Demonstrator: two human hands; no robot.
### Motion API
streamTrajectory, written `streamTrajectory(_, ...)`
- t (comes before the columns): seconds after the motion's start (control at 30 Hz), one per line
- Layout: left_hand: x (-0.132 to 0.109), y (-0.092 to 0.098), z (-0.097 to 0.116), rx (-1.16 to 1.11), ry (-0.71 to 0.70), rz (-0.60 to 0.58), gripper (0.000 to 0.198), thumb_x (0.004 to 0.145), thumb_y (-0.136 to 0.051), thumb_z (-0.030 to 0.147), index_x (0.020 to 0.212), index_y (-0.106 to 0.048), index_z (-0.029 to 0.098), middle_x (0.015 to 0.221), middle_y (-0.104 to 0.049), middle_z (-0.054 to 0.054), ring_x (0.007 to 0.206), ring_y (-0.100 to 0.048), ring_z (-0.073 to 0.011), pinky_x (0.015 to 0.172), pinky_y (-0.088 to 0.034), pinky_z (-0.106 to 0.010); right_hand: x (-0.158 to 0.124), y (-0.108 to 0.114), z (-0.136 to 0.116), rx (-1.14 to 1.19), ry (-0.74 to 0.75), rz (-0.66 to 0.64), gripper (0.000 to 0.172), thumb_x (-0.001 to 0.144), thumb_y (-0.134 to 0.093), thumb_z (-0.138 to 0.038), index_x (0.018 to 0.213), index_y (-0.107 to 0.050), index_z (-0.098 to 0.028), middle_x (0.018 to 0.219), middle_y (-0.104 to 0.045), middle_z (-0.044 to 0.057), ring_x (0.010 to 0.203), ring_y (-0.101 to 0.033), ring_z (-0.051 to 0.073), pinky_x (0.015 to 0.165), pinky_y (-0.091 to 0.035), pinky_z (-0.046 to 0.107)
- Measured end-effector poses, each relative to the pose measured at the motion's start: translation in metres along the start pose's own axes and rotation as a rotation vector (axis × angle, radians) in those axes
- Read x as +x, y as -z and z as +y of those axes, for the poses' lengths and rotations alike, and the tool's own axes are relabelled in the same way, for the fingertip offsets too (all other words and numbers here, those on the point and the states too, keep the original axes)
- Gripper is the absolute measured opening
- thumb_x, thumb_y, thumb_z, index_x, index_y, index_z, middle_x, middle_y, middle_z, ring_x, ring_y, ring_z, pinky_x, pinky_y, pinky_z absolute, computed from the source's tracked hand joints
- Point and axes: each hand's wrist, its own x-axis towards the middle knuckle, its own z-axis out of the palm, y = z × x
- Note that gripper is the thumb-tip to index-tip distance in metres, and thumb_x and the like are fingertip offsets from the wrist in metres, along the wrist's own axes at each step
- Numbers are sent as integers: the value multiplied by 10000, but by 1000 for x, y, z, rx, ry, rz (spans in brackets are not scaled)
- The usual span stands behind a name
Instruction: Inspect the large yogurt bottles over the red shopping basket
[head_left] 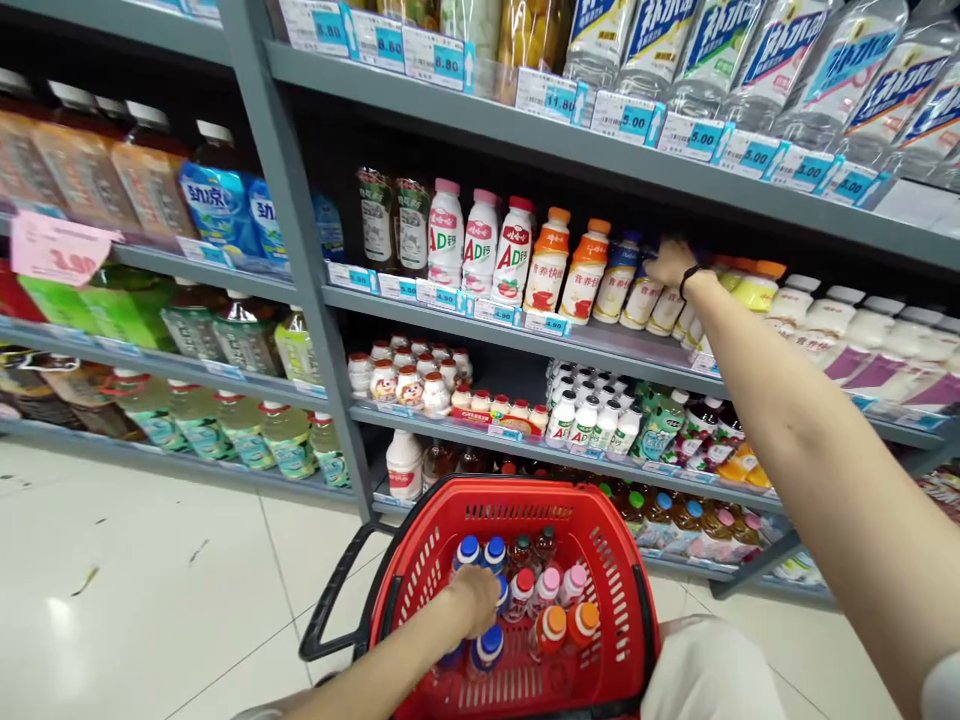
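My left hand [474, 600] is down inside the red basket [517, 500], fingers curled over a blue-capped bottle [498, 592] among other blue-capped ones. Bottles with red, pink and orange caps stand right of it. My right hand [673, 262], with a dark band at the wrist, reaches onto the middle shelf among blue-capped bottles [619, 280]. Its fingers are partly hidden in shadow, and what they hold cannot be made out. Left of it on that shelf stand orange-capped bottles [589, 272] and a red-capped bottle [514, 250].
A grey shelf post [296, 240] stands left of centre. Small white bottles [592, 420] fill the shelf below. Clear bottles [720, 55] line the shelf above. The basket's black handle [337, 600] juts left over the tiled floor [150, 580]. My knee [712, 665] is right of the basket.
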Motion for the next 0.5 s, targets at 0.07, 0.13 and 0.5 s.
streamTrajectory(0.07, 1, 1, -5, 1, -8, -12, 430, 956, -603, 292, 1263, -750, 30, 1212, -728, -308, 1160, -721, -423, 956, -588, -503, 12, -2, 13, 11, 41, -20, 295, 930, -657, -402, 880, -609, -115, 1347, -587, 324, 1360, -539, 166, 1216, -279, 333)
streamTrajectory(0.13, 1, 3, -10, 5, -13, -21, 440, 966, -588, 295, 1292, -737, 40, 1252, -717, -301, 1193, -708, -413, 977, -583, -497, 24, -3, 29, 12, 52, -24, 262, 911, -701, -380, 834, -573, -165, 1335, -586, 310, 1374, -499, 176, 1230, -249, 361)
streamTrajectory(0.5, 4, 13, -1, 43, -14, -18, 430, 969, -587, 298, 1286, -734, 46, 1249, -710, -316, 1193, -709, -405, 963, -581, -488, -11, -17, 38, 51, -424, 22, 502, 800, -814, -241, 1208, -556, -105, 1393, -623, 215, 1202, -627, 189, 1086, -440, 311)
